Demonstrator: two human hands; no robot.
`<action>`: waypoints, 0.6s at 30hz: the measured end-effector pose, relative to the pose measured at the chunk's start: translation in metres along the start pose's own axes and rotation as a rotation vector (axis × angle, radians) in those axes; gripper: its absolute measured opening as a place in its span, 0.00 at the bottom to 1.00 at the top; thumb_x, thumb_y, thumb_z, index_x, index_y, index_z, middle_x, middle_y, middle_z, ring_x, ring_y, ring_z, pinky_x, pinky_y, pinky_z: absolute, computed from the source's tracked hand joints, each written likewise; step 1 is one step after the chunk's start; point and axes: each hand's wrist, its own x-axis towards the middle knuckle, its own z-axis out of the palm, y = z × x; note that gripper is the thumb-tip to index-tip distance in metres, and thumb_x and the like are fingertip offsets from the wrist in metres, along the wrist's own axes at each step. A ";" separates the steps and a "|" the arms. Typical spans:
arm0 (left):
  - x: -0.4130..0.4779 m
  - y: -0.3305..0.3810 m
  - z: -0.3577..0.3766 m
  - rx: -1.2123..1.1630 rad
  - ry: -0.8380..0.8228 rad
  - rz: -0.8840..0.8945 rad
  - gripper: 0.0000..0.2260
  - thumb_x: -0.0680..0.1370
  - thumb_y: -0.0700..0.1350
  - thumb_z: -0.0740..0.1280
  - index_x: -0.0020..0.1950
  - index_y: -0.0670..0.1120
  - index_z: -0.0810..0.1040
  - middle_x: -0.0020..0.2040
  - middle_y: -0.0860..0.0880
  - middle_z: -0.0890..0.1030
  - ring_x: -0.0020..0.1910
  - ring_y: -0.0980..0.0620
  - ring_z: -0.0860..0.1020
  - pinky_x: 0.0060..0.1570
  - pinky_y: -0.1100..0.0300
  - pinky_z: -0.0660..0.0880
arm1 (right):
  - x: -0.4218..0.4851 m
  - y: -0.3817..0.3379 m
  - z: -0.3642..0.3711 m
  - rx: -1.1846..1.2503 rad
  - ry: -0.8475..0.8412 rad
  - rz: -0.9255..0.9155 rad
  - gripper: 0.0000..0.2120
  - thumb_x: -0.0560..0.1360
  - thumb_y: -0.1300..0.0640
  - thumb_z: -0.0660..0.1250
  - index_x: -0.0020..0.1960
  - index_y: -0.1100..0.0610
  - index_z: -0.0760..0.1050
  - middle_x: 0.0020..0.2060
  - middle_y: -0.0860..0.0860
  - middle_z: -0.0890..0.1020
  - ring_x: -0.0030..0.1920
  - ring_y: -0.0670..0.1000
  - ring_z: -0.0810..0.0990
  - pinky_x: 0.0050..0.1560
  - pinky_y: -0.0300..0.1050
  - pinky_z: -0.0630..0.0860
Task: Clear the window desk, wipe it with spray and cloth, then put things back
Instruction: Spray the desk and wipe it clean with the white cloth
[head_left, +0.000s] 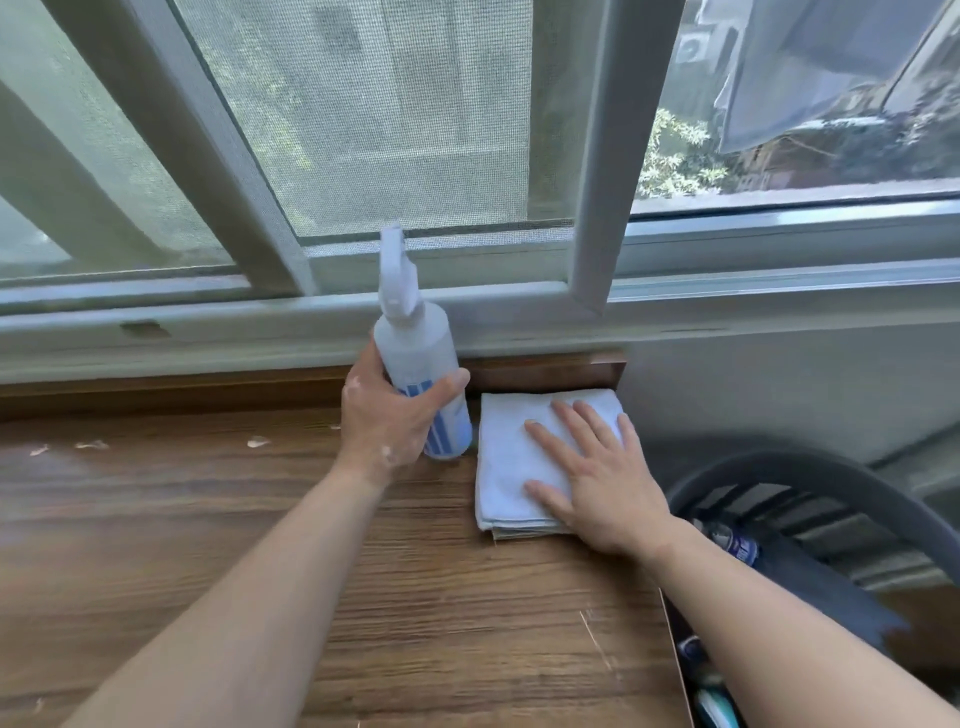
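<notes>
a: insp. check, window desk (260, 545). l hand?

b: left hand (387, 415) is gripping the spray bottle (415, 358) round its lower body, thumb showing on the right side, fingers wrapping behind. bottle is sitting near the desk's back edge, nozzle pointing up in front of the window frame (592, 208), top leaning slightly left. base is meeting the wood or hovering just over it, can't tell which.

a: r hand?

b: right hand (597, 483) is lying flat on the cloth (509, 457), fingers straight and spread wide, palm pressing down. not gripping anything.

a: cloth posn?

b: pale, folded square, lying in the desk's back right corner, just beside the bottle on its right. looks to be touching the raised back strip.

a: surface cond.?

b: a few white flecks (257, 442) are showing near the back edge, left of the bottle. thin pale scratches are showing twd the right edge.

a: anything else?

b: dark slatted basket (831, 483) is sitting beyond the right edge, off the desk. contents are blurring, can't id.
</notes>
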 end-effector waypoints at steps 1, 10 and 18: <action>-0.004 0.003 -0.007 -0.040 -0.011 0.008 0.24 0.67 0.50 0.83 0.59 0.49 0.78 0.50 0.51 0.83 0.49 0.52 0.81 0.44 0.64 0.75 | 0.000 -0.001 -0.001 -0.003 -0.006 0.008 0.35 0.76 0.26 0.42 0.80 0.36 0.45 0.82 0.45 0.45 0.81 0.49 0.39 0.78 0.62 0.38; -0.050 0.015 -0.069 -0.400 -0.161 -0.044 0.23 0.62 0.55 0.81 0.55 0.61 0.80 0.47 0.43 0.83 0.51 0.31 0.83 0.52 0.28 0.79 | 0.000 -0.007 -0.004 -0.014 -0.010 0.042 0.37 0.74 0.26 0.41 0.80 0.36 0.47 0.82 0.45 0.47 0.81 0.49 0.41 0.78 0.60 0.38; -0.096 -0.003 -0.113 -0.358 -0.346 -0.209 0.34 0.57 0.51 0.83 0.62 0.58 0.80 0.49 0.37 0.81 0.55 0.24 0.78 0.56 0.31 0.77 | 0.001 -0.010 -0.005 -0.051 -0.018 0.056 0.38 0.73 0.26 0.39 0.80 0.37 0.47 0.81 0.47 0.49 0.81 0.50 0.42 0.78 0.62 0.40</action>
